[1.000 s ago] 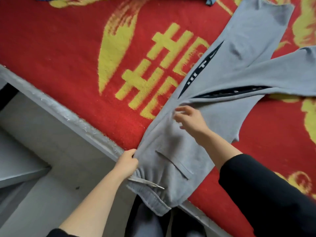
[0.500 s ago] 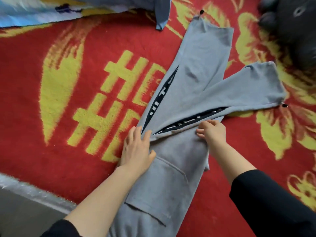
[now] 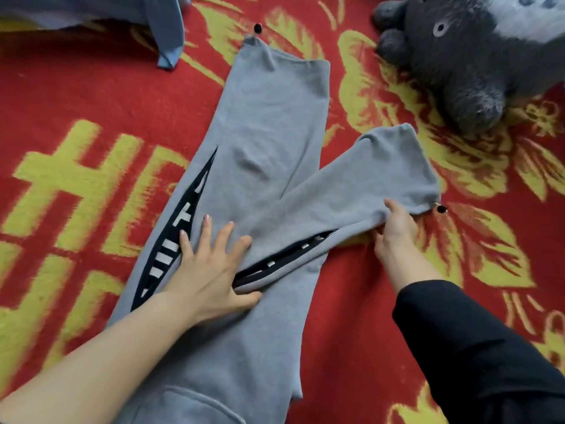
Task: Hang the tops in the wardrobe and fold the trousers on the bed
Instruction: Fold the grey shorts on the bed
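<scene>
Grey trousers [image 3: 269,123] with black-and-white side stripes lie spread on the red and yellow bedspread [image 3: 76,96], legs forked apart towards the far side. My left hand [image 3: 208,267] presses flat, fingers spread, on the trousers where the two legs meet. My right hand [image 3: 394,228] pinches the lower edge of the right leg near its cuff, thumb on top. A small black cord stopper shows at each cuff. The waistband is out of view below.
A dark grey plush toy [image 3: 464,56] lies at the far right, close to the right cuff. A blue garment [image 3: 165,29] hangs into view at the top left.
My left hand left the waistband and moved up onto the fork of the legs. My right hand slid along the right leg towards its cuff. The view shifted farther onto the bed.
</scene>
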The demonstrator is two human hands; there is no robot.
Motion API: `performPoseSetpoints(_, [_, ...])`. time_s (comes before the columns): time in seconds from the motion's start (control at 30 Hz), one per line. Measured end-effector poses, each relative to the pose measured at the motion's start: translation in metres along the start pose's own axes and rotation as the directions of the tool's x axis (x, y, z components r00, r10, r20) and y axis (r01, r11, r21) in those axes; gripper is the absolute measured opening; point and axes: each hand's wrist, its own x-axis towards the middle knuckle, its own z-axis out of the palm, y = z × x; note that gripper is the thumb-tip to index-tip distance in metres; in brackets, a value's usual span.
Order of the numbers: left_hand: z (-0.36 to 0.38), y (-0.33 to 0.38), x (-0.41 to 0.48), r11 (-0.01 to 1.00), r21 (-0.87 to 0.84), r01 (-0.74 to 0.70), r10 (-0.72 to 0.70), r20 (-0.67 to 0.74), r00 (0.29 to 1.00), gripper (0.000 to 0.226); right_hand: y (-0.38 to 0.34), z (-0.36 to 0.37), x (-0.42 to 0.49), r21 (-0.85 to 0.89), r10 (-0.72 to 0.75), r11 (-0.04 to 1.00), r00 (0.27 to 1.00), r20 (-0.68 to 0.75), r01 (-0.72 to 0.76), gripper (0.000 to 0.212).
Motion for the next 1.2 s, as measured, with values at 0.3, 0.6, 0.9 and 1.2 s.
performPoseSetpoints(0.3, [-0.032,0.003,0.006,0.952,-0.272,0.138,-0.114,0.101,0.988,0.037,-0.071,0.062,0.032,-0.138,-0.257,0.959,0.965,-0.054,0.248,0.029])
performPoseSetpoints(0.6, [-0.052,-0.061,-0.008,0.658,-0.736,0.162,-0.458,-0.22,0.862,0.017,-0.132,0.204,-0.025,-0.113,-0.35,0.902,0.86,0.371,0.416,0.028])
performPoseSetpoints(0.9, [-0.022,-0.088,0.008,0.285,-0.939,0.192,-0.612,-0.024,0.791,0.008,0.004,0.205,-0.057,-0.469,-0.017,0.207,0.483,0.876,0.859,0.069])
performPoseSetpoints(1.2, [-0.03,-0.082,-0.016,0.137,-0.968,0.208,-0.582,0.091,0.808,0.033,0.056,0.083,-0.103,-0.431,0.0,-0.035,0.431,0.902,0.902,0.072])
